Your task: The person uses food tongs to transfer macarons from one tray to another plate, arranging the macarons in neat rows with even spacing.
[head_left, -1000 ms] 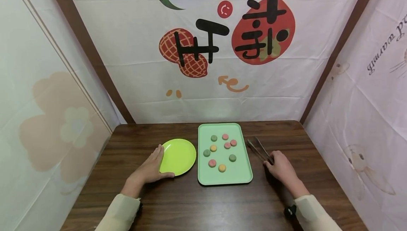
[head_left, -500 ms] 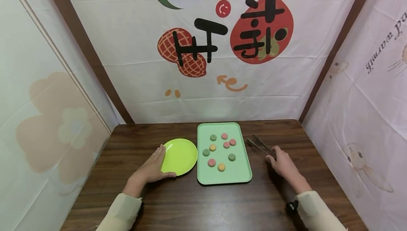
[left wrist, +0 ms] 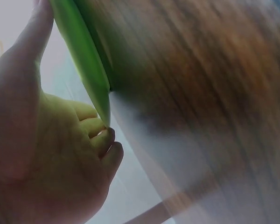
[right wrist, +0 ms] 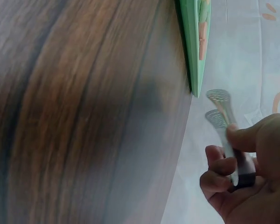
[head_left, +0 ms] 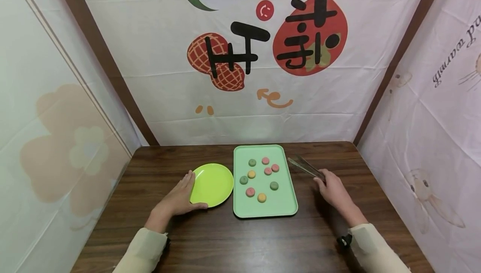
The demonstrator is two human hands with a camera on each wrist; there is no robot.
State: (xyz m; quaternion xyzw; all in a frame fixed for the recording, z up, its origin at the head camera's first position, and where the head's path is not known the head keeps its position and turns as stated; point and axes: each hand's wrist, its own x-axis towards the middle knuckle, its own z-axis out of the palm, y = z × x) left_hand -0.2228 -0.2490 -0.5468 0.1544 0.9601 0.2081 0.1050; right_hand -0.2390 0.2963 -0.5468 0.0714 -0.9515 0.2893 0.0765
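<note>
A bright green plate point(head_left: 212, 185) lies on the table, its left rim touched by my left hand point(head_left: 177, 195). The thumb and fingers are spread along that rim, as the left wrist view shows with the plate edge-on point(left wrist: 84, 51). To the right of the tray point(head_left: 285, 206), my right hand point(head_left: 335, 190) grips metal tongs point(head_left: 303, 166) near their closed end. Their two arms stand apart, holding nothing, tips pointing towards the tray. Perforated tong heads point(right wrist: 219, 96) show in the right wrist view. Several small round macarons in pink, green and yellow, one of them a pink macaron point(head_left: 250, 192), sit on the tray.
The plate lies close against the tray's left edge. Under everything is a dark wood-grain table point(head_left: 240, 243). A printed white cloth point(head_left: 173, 93) hangs behind the table, and more cloth stands at both sides.
The tongs have turned in my right hand, and their tips have shifted slightly up and left, closer to the tray. The left hand and plate moved slightly right, nearer the tray.
</note>
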